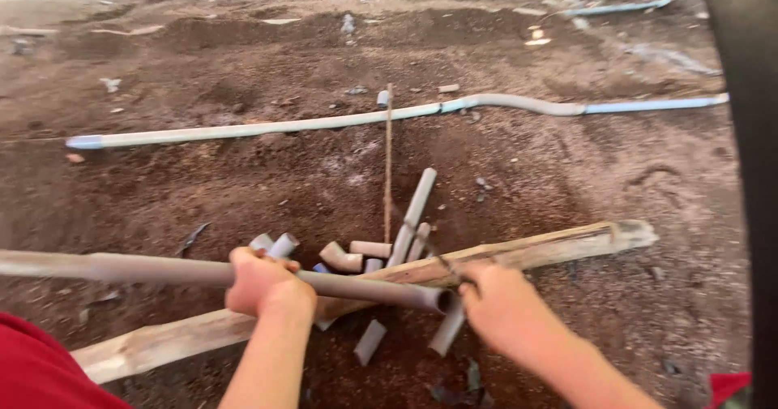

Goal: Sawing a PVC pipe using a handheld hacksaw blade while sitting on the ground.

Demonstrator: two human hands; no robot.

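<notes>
Left hand [261, 283] is wrapped around a long grey pipe [162, 269], fingers curled over its top, so the pipe is gripped firmly a little back from its open end [445, 299]. The pipe is laid across a rough wooden plank [502, 255], which serves as the landmark: the pipe's long axis runs from far out on the left side, almost level, over the plank's middle, with the open mouth ending just past the plank's near edge. Right hand [502, 308] is held at that open end, just beside the mouth, closed around something thin and dark that is blurred; what exactly is pinched cannot be told. The pipe end thus lies immediately to the left of the right hand, and the right hand is the nearer of the two to the mouth, while the left hand is set further back along the shaft.

Beyond the plank, a cluster of short pipe offcuts [365, 251] is scattered on the brown soil [243, 182]; two more offcuts lie on the near side of it. A thin upright stick [388, 158] is seen behind the plank, and well beyond it a long pale pipe [324, 122] is stretched across the ground.
</notes>
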